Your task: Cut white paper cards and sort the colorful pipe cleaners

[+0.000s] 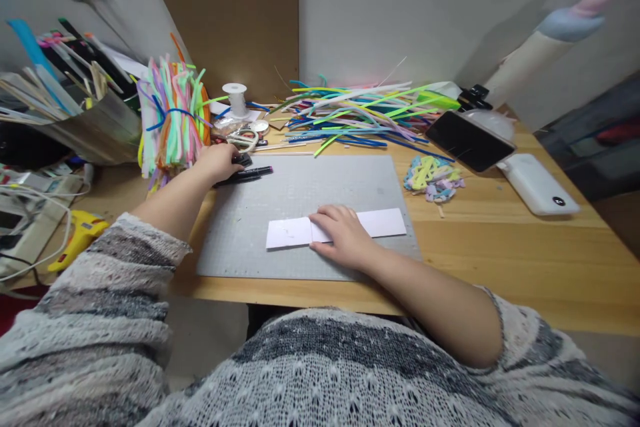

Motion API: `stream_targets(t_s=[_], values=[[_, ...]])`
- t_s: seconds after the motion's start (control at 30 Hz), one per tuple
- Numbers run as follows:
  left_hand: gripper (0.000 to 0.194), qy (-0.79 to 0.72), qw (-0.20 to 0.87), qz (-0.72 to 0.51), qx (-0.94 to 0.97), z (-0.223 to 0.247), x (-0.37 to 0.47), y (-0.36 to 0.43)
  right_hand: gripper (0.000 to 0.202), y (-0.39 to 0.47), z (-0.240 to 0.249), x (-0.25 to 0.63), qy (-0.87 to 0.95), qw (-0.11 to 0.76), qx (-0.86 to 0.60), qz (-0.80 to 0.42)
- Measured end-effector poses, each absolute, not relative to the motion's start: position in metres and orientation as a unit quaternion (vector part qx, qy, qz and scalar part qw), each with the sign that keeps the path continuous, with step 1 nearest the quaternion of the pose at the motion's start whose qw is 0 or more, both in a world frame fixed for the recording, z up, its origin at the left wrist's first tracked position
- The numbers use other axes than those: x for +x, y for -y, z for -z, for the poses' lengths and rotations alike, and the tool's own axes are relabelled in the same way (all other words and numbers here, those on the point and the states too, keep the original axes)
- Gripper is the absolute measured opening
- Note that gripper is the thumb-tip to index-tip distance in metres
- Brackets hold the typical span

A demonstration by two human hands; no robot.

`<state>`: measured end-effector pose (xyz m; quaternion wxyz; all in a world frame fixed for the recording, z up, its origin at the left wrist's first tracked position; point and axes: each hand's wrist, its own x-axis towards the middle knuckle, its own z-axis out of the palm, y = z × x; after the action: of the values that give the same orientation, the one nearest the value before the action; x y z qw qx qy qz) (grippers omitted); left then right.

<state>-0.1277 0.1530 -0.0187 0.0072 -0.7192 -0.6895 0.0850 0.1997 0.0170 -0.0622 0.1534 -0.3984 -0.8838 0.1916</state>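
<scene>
A long white strip [289,233] of paper or card lies on the grey cutting mat [240,220], with a crease or joint near its middle. My right hand [343,235] rests over the strip, fingers slightly apart and pointing left. At the mat's back left corner my left hand [219,164] has its fingers curled round a small black object [242,159], too small to identify. Black pens [253,173] lie just beside that hand on the mat.
Colourful pipe cleaners [350,113] lie along the wall, and a tied bundle [173,117] stands at left. Paper scraps [433,177], a phone [470,140] and a white power bank [540,185] are at right. A yellow glue gun [77,239] lies far left.
</scene>
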Motion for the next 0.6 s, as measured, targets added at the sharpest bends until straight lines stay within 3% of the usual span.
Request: stream_targets(t_s=[0.13, 0.23, 0.33, 0.4, 0.47, 0.53, 0.6], values=[[0.031, 0.676, 0.007, -0.040, -0.736, 0.002, -0.118, -0.147, 0.050, -0.017, 0.063, 0.200, 0.885, 0.151, -0.396, -0.194], [0.033, 0.641, 0.009, 0.133, -0.756, -0.016, -0.093, -0.121, 0.053, -0.018, 0.063, 0.202, 0.884, 0.160, -0.388, -0.207], [0.028, 0.534, 0.041, 0.277, -0.798, -0.025, -0.051, -0.076, 0.055, -0.017, 0.058, 0.204, 0.854, 0.248, -0.370, -0.270], [0.023, 0.407, 0.085, 0.297, -0.860, -0.023, -0.021, -0.043, 0.052, -0.015, 0.053, 0.206, 0.777, 0.350, -0.353, -0.385], [0.028, 0.268, 0.131, 0.261, -0.918, -0.018, 0.004, -0.015, 0.057, -0.010, 0.048, 0.207, 0.644, 0.393, -0.323, -0.572], [0.030, 0.196, 0.140, 0.207, -0.948, -0.010, 0.021, 0.005, 0.058, -0.007, 0.045, 0.209, 0.492, 0.345, -0.286, -0.747], [0.037, 0.198, 0.120, 0.196, -0.953, -0.003, 0.027, 0.016, 0.045, -0.006, 0.044, 0.211, 0.374, 0.299, -0.268, -0.836]])
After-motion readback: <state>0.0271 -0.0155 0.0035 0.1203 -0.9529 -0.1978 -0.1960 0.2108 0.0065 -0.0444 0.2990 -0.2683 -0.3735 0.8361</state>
